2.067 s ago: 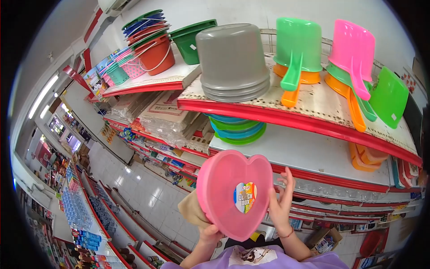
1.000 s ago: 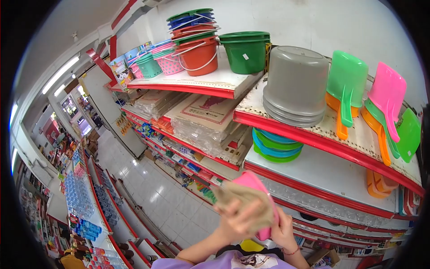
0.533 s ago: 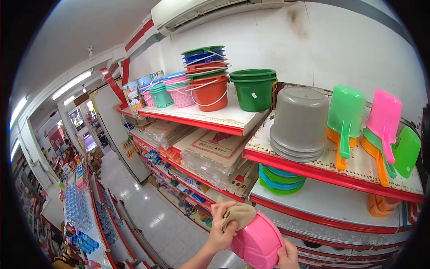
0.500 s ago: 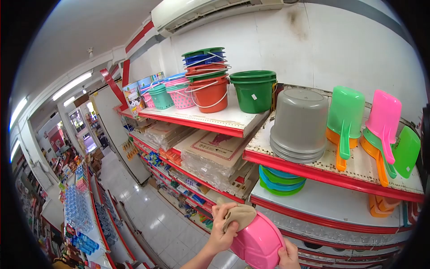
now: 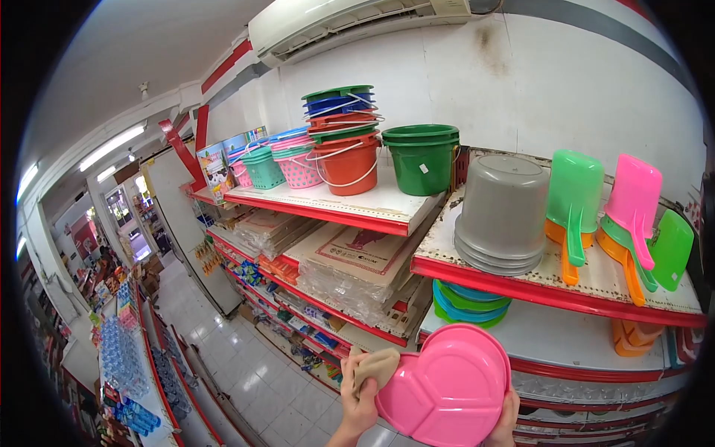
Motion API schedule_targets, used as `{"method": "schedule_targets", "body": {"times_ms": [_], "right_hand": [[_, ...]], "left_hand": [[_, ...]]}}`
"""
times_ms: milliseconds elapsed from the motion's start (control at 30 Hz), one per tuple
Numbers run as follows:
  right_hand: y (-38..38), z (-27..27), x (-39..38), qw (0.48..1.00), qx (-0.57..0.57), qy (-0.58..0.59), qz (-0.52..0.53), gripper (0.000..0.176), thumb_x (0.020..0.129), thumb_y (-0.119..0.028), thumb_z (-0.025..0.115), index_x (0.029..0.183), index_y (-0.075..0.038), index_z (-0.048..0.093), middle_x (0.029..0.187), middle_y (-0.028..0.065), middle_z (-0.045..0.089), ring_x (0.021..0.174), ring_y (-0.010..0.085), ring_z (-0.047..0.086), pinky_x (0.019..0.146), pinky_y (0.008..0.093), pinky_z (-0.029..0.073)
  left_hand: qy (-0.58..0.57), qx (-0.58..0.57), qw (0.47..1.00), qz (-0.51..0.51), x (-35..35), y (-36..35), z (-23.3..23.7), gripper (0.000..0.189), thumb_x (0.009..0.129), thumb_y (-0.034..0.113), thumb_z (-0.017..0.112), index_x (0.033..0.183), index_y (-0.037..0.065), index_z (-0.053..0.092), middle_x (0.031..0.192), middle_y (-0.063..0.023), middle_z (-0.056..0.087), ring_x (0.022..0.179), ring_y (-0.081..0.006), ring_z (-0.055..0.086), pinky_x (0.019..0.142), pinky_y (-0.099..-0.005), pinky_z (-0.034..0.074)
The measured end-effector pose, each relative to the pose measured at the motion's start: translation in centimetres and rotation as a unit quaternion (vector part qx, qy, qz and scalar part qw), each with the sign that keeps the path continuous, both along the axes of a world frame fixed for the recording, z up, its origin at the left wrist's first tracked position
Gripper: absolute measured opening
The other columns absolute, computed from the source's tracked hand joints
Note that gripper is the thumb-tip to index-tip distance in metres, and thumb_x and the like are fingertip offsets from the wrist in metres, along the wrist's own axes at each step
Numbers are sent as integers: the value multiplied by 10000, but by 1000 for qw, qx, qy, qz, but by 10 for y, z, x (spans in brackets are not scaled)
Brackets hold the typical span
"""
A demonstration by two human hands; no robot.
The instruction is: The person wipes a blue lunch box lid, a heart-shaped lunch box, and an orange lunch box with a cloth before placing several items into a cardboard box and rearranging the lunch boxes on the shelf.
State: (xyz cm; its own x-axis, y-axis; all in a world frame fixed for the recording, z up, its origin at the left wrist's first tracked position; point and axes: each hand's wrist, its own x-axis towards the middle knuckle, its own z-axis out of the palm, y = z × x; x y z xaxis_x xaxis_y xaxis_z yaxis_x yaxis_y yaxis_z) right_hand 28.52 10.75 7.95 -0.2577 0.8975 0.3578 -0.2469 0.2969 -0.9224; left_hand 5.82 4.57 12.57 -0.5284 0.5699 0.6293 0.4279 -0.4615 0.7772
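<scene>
A pink divided plate [image 5: 456, 384] with a raised rim is held up before me at the bottom of the head view, its compartments facing me. My right hand [image 5: 507, 419] grips its right edge. At the opposite edge, my left hand [image 5: 358, 404] is closed around a folded beige cloth [image 5: 378, 365], which lies against the plate's rim. Just behind the plate, a stack of blue and green basins [image 5: 471, 302] sits on the lower shelf.
Above the plate, a red-edged shelf [image 5: 555, 287] carries grey buckets [image 5: 500, 212] and green, pink and orange dippers [image 5: 575, 194]. Further left, coloured pails [image 5: 344, 165] stand on another shelf. A tiled aisle [image 5: 246, 372] runs beside bottled drinks [image 5: 123, 354].
The pink plate has turned from an edge-on tilt so its inner face now shows. Both hands have moved with it, the right one slightly rightward and up. The view has shifted slightly.
</scene>
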Motion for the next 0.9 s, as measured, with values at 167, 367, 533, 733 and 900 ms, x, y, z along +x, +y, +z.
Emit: {"method": "schedule_targets", "body": {"times_ms": [167,367,533,733,900], "right_hand": [[-8,11,-23,998,46,-45,-3,455,928,-326,429,1145,65,508,1029,121,593,922,158,538,806,284,419],[-14,27,-38,998,-1,43,55,483,925,-352,434,1161,63,503,993,109,608,888,164,568,799,277,440],[-13,-12,-32,978,-153,135,-45,451,946,-331,378,1242,5,436,1145,114,538,992,169,544,821,287,455],[-38,3,-79,947,-214,233,-51,452,944,-272,370,1288,18,416,1317,160,418,1180,283,435,984,421,345],[-29,20,-115,914,-234,321,-84,548,937,-465,325,1289,-46,363,1252,96,447,1146,219,453,953,358,380]], "left_hand": [[191,-95,967,137,-9,-6,12,241,759,160,557,919,-12,611,926,-110,528,882,-266,426,818,-368,328],[243,-55,955,160,-15,-22,10,192,724,130,607,877,19,637,903,-88,538,845,-291,436,787,-418,325],[167,-44,980,98,-45,-34,11,203,774,136,579,910,-10,621,939,-123,551,891,-318,463,842,-428,340],[-222,-10,975,-9,-26,-34,-7,372,905,196,486,1190,-19,381,1085,-119,510,1018,-173,482,884,-329,397],[-291,-20,956,-28,24,-43,-18,427,892,103,479,1256,-12,285,1159,-115,449,1042,-176,461,894,-321,374]]}}
